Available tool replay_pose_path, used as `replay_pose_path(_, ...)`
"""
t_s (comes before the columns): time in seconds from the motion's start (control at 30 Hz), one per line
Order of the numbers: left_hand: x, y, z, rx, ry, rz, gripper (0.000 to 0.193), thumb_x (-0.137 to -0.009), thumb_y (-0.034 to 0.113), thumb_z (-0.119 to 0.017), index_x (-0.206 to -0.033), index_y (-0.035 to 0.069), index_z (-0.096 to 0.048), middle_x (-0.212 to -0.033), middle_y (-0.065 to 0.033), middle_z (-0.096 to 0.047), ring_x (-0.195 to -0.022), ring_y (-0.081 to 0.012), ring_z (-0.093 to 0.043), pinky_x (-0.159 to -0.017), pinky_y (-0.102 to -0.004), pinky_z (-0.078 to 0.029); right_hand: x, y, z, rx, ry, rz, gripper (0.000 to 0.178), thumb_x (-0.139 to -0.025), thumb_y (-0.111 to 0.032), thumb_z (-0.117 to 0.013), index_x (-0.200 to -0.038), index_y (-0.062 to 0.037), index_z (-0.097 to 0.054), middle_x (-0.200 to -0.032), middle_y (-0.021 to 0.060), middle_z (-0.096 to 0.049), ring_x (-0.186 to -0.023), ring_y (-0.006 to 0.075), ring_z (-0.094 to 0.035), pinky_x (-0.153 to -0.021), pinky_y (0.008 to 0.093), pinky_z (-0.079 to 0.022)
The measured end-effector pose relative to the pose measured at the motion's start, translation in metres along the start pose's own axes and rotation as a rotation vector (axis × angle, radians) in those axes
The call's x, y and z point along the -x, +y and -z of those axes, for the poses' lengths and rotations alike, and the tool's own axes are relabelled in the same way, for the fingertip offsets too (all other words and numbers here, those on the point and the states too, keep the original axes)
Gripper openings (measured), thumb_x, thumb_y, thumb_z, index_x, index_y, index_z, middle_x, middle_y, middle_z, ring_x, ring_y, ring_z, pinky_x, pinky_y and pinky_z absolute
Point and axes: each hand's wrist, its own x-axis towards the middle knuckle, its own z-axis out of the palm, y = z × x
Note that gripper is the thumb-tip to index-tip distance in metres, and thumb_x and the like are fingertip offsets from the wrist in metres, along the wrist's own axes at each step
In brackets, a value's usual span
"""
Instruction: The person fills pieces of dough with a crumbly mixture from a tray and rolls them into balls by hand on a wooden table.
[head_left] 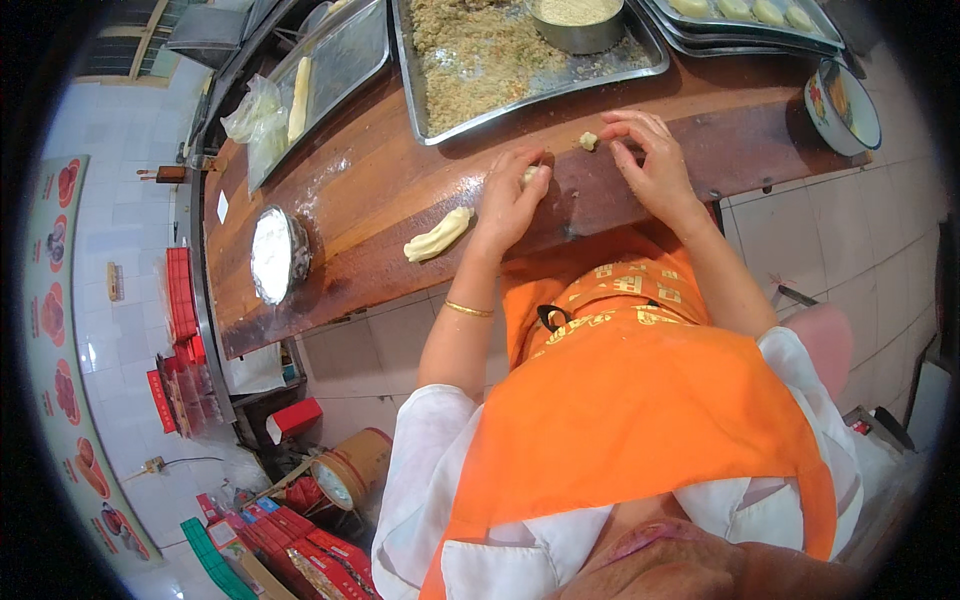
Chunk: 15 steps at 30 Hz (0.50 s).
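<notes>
The table (380, 190) is dark, polished wood, dusted with matt flour on its left part. The dough (437, 236) looks soft, pale and smooth. The far tray (545, 88) is dull metal, holding rough, crumbly filling. The bowl (845, 110) at right is glossy enamel. The apron (640, 400) is orange cloth; the bangle (468, 310) is shiny metal.

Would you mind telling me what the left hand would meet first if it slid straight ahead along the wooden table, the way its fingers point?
Most likely the long metal tray of brown crumbs. The left hand points up the wooden table with a small pale dough piece at its fingers, and only bare wood seems to lie before the tray's near rim.
</notes>
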Motion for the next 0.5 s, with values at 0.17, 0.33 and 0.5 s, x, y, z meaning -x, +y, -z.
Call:
replay_pose_path(0.17, 0.0, -0.01, -0.007, 0.07, 0.046, -0.023, 0.032, -0.1, 0.018, -0.047, -0.118, -0.001, -0.065, -0.117, -0.0182, -0.065, -0.113, -0.0354, -0.058, -0.101, -0.0411, -0.043, 0.001, 0.001, 0.001, -0.027, -0.019, 0.004, 0.008, -0.087, -0.004, -0.063, -0.094, -0.0038, -0.066, -0.115, 0.0103, -0.067, -0.112, 0.0318, -0.059, -0.096, 0.0418, -0.046)
replay_pose_path(0.33, -0.007, 0.003, 0.005, 0.63, -0.058, 0.386, 0.037, -0.104, 0.023, -0.047, -0.126, -0.002, -0.062, -0.129, -0.0132, -0.063, -0.123, -0.0235, -0.056, -0.108, -0.0349, -0.038, 0.001, 0.002, 0.008, -0.033, -0.011, -0.017, 0.007, -0.087, -0.005, -0.063, -0.093, -0.0038, -0.067, -0.115, 0.0104, -0.067, -0.112, 0.0317, -0.059, -0.097, 0.0416, -0.046)
replay_pose_path(0.5, -0.041, -0.007, 0.017, 0.392, -0.056, 0.214, 0.043, -0.106, 0.03, -0.044, -0.131, -0.002, -0.059, -0.129, -0.0127, -0.062, -0.123, -0.0216, -0.056, -0.107, -0.0342, -0.04, 0.006, 0.003, 0.01, -0.035, -0.013, -0.067, 0.008, -0.087, -0.004, -0.062, -0.093, -0.0042, -0.068, -0.115, 0.0099, -0.068, -0.113, 0.0312, -0.059, -0.098, 0.0411, -0.046)
